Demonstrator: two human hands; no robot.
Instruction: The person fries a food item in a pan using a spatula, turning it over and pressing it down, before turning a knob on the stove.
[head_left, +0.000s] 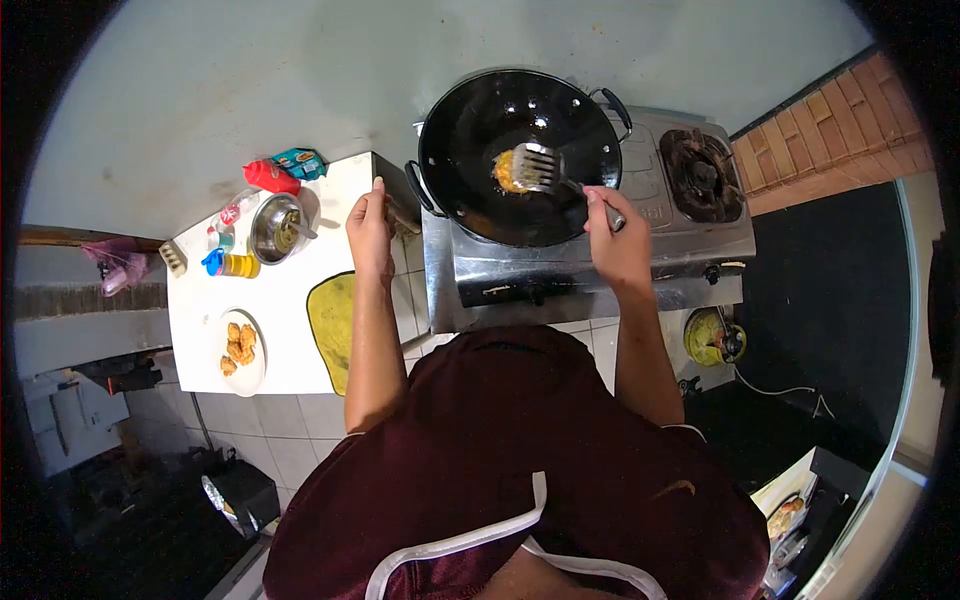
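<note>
Stove (590,265) on the right carries a black wok (470,200), whose near-left handle (403,215) the left hand (371,235) grips, while the right hand (618,245) clasps a slotted spatula (540,168) resting on the golden food piece (506,172) in the wok's middle.

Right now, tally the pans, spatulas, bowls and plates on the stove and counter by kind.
Wok: 1
Spatula: 1
Steel bowl: 1
White plate: 1
Total: 4
</note>
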